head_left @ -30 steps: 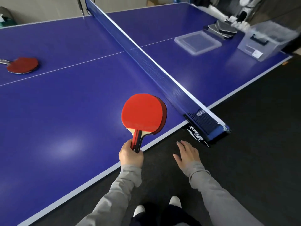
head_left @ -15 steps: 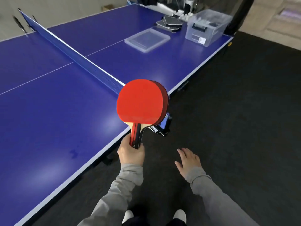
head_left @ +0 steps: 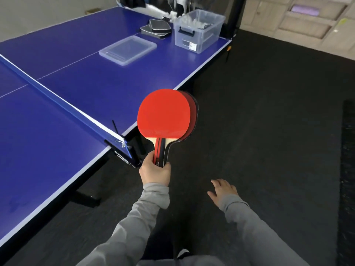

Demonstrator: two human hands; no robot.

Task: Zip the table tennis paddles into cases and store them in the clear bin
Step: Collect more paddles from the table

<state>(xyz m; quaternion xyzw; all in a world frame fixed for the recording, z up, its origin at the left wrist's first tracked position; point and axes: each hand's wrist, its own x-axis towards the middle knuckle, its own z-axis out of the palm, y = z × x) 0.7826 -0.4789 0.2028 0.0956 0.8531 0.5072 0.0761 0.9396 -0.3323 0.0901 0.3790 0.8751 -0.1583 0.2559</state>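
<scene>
I see my left hand [head_left: 154, 170] wrapped tight around the handles of the stacked red rubber table tennis paddles [head_left: 164, 116]. I can count at least two paddles, one behind the other, with their round faces pointing up. The front face is bright red. The stack hangs in the air just past the side edge of the blue table tennis table [head_left: 80, 83], over the dark floor [head_left: 269, 121].

My right hand [head_left: 222, 191] is low and to the side, above the floor. Its fingers are spread loose and it holds nothing. Both arms wear grey sleeves [head_left: 255, 225].

The blue net [head_left: 57, 100] runs across the table and ends at a black clamp [head_left: 126, 154] on the table edge, just beside my left hand.

At the far end of the table sits the clear plastic bin [head_left: 197, 31] with a black handle clip. Its lid is off. I see something pale inside, but I cannot tell what it is. The flat clear plastic lid [head_left: 127, 49] lies on the table near the bin, apart from it. Behind the lid, just beside the bin, is a small pile of dark grey paddle cases [head_left: 158, 27] with pale edges.
</scene>
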